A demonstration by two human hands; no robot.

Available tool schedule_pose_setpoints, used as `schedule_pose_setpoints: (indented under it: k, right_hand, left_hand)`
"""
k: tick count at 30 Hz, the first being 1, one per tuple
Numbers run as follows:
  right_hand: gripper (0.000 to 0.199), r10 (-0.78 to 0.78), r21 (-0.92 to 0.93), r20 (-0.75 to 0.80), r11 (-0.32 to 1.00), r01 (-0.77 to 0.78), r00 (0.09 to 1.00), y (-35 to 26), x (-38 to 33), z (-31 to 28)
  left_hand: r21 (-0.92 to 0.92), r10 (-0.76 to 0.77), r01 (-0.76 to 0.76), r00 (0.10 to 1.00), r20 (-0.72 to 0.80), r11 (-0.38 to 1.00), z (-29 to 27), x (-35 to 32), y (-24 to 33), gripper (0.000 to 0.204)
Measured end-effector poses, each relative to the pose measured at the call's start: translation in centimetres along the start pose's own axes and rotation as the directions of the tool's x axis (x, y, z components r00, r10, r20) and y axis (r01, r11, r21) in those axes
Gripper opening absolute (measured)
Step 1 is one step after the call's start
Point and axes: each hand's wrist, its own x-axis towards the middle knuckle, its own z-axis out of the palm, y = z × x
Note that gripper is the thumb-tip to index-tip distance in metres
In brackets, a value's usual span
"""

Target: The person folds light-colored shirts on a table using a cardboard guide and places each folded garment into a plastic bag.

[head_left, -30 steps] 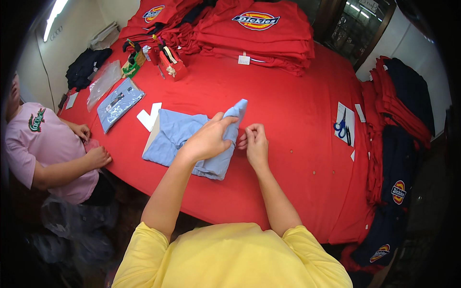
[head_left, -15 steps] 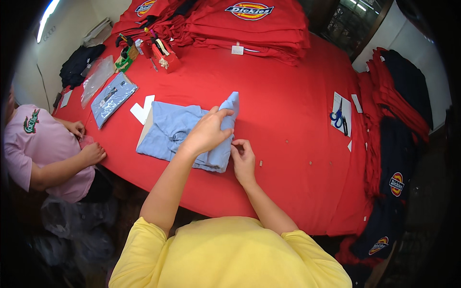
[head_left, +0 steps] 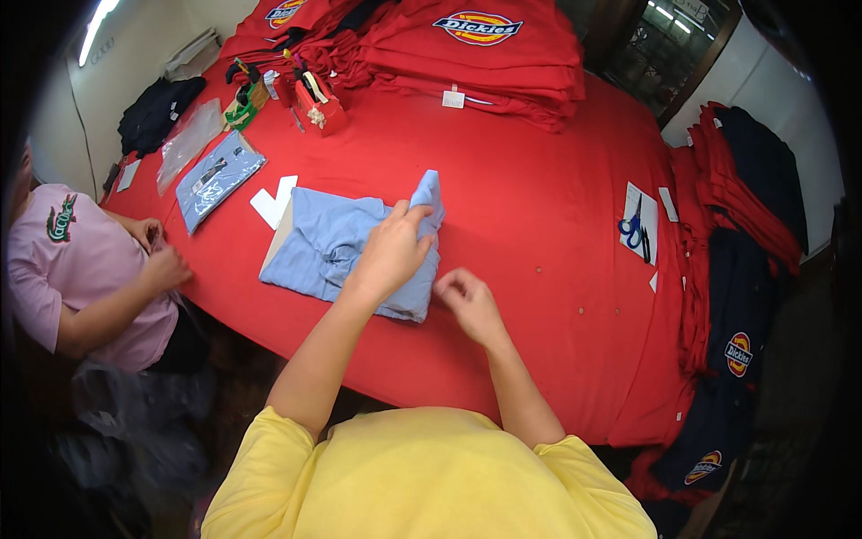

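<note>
Cloth (head_left: 316,229), centre frame, is now steadied by the left hand (head_left: 389,256) alone, finger grip unclear. Right hand (head_left: 473,301) has eased just clear, fingers loosely open.

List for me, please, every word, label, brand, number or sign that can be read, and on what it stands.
I describe these without copying words.
Red clothes: lettered oval logos.
Navy clothes: similar oval logos.
Pink shirt: lettering on a green badge.
Wall: dark lettering.
Sign, upper right: unclear.
White tag: too small to read.
Bagged garment: label too small.
</note>
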Motion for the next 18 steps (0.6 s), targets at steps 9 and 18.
schedule_pose_setpoints:
  k: [9,18]
  right_hand:
    - [0.042,0.272,0.814,0.253,0.459,-0.356,0.928,2.1,4.5,2.8]
    - [0.041,-0.034,-0.107,0.228,0.992,0.060,0.973,0.0,9.5,12.5]
  left_hand:
    - [-0.193,0.106,-0.102,0.994,0.010,0.976,-0.9,-1.6,-0.7,0.051]
    - [-0.120,-0.399,0.383,0.900,-0.174,0.916,-10.0,-2.9,-24.0,0.041]
